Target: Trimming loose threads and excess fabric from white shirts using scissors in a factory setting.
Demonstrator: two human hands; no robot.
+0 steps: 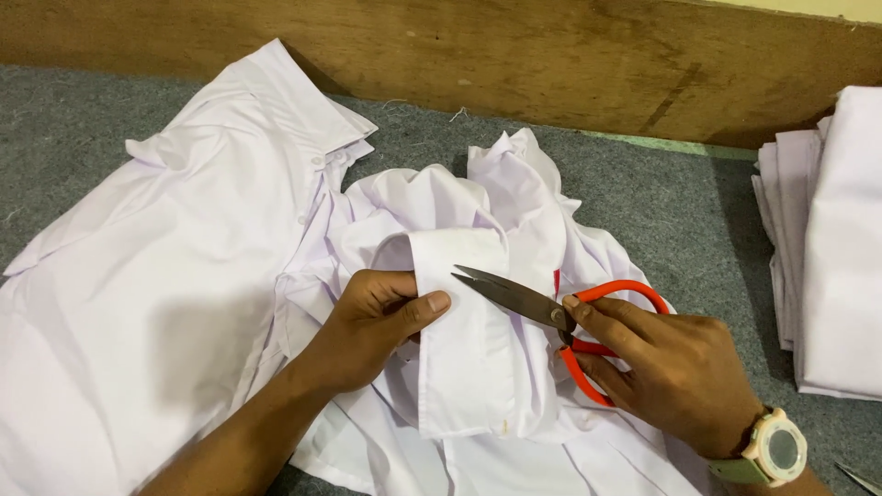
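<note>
The right hand (675, 367) grips orange-handled scissors (551, 317), blades slightly parted, tips just beside the white shirt cuff (469, 340). The left hand (377, 321) pinches that cuff's edge. Beyond, another white shirt (184, 239) lies spread on the grey tabletop (661, 202), folded white cloth (836, 239) stacked right.

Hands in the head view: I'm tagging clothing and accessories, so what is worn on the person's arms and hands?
Both forearms are bare, with no sleeves or gloves in view. The right hand has a chunky round cream-coloured wristwatch with a grey face and pale green strap at its wrist. The left hand shows no rings or bands.
</note>
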